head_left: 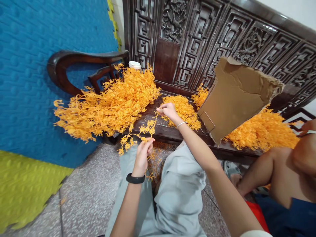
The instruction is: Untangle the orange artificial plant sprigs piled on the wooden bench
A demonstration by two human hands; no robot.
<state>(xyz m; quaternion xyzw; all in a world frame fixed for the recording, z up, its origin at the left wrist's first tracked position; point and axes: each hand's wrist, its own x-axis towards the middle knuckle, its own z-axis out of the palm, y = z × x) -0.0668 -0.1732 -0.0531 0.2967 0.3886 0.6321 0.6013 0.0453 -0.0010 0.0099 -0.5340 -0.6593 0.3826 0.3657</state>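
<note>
My left hand [143, 152], with a black band at the wrist, is closed on the lower part of an orange plastic flower sprig [149, 126]. My right hand [168, 111], wearing a thin bracelet, pinches the upper tip of the same sprig just above the bench edge. Its small branches spread to the left between my hands. Beyond it on the left lies a large heap of orange sprigs [118, 102]. A smaller pile of orange pieces [181, 110] is right behind my right hand. My fingertips partly hide where each grip meets the stem.
The dark carved wooden bench [168, 62] runs across the back. A bent cardboard sheet [237, 92] stands on it, with more orange sprigs [264, 131] behind. A white container [134, 65] sits by the armrest [74, 59]. Another person's leg [261, 171] is close on the right.
</note>
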